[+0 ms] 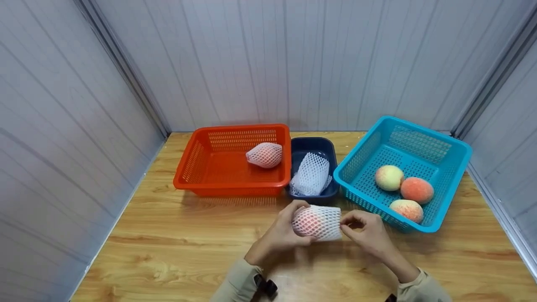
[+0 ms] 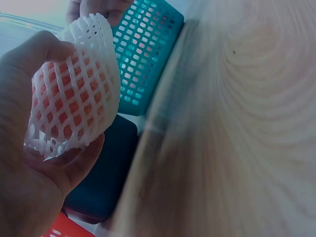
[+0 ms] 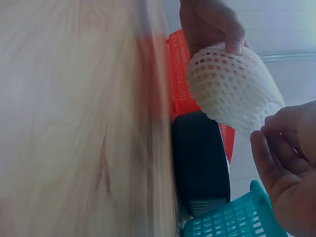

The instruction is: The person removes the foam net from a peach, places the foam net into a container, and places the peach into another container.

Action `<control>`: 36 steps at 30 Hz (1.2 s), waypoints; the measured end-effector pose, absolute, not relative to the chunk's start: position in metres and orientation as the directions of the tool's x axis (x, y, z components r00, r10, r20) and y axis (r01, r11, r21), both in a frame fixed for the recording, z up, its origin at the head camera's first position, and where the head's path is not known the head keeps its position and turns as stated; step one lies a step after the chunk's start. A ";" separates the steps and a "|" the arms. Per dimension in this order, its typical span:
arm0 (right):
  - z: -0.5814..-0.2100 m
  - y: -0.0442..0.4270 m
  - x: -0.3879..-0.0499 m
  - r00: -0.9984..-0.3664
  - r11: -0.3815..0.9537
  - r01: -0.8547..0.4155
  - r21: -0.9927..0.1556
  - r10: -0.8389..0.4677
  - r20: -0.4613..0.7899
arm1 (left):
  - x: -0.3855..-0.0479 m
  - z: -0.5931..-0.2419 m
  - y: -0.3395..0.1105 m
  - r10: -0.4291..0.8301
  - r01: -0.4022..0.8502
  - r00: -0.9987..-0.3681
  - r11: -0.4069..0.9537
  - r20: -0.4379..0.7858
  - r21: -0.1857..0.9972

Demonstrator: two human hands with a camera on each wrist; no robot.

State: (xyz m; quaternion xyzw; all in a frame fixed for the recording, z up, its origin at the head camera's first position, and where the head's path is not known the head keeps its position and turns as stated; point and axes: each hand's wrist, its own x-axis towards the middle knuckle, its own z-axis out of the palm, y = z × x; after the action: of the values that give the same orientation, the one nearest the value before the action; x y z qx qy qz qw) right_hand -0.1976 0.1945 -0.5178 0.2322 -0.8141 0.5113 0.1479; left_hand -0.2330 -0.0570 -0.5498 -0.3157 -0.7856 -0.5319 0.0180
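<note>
My left hand (image 1: 289,228) grips a pinkish peach (image 2: 69,98) dressed in a white foam net sleeve (image 1: 330,222), its fingers and thumb curled round the wrapped end. The sleeve's loose end points right, past the fruit. At that rim my right hand (image 1: 369,233) pinches the net between thumb and fingertips, as the right wrist view (image 3: 266,126) also shows. Both hands hold it above the wooden table, in front of the navy tray (image 1: 333,191). Inside the tray lie flattened white foam nets (image 1: 311,174).
Left of the tray stands a red basket (image 1: 235,184) with one netted peach (image 1: 267,155). A turquoise basket (image 1: 455,167) on the right holds bare peaches: a yellowish one (image 1: 389,178), a red one (image 1: 417,190) and a mottled one (image 1: 407,210). Pale panel walls surround the table.
</note>
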 end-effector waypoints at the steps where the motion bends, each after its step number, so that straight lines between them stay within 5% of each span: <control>1: -0.514 0.192 -0.196 -0.841 0.362 -0.541 -0.759 -0.230 0.489 | -0.233 -0.548 -0.057 0.479 0.520 -0.797 0.238 0.367 0.820; 11: -0.487 0.182 -0.184 -0.812 0.287 -0.570 -0.770 -0.341 0.474 | -0.229 -0.541 -0.055 0.513 0.498 -0.799 0.269 0.314 0.824; 29: -0.540 0.183 -0.209 -0.634 0.304 -0.770 -0.561 -0.469 0.615 | -0.227 -0.539 -0.049 0.574 0.500 -0.757 0.204 0.311 0.842; 36: -0.541 0.182 -0.210 -0.633 0.278 -0.767 -0.578 -0.470 0.615 | -0.229 -0.537 -0.048 0.609 0.531 -0.723 0.189 0.325 0.826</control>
State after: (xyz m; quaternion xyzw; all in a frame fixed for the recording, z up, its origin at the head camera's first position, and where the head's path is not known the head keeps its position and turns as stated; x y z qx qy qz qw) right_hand -0.2103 0.1822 -0.5408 0.3956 -0.7822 0.4525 0.1642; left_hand -0.2295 -0.0482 -0.5370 -0.3700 -0.7701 -0.5182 -0.0380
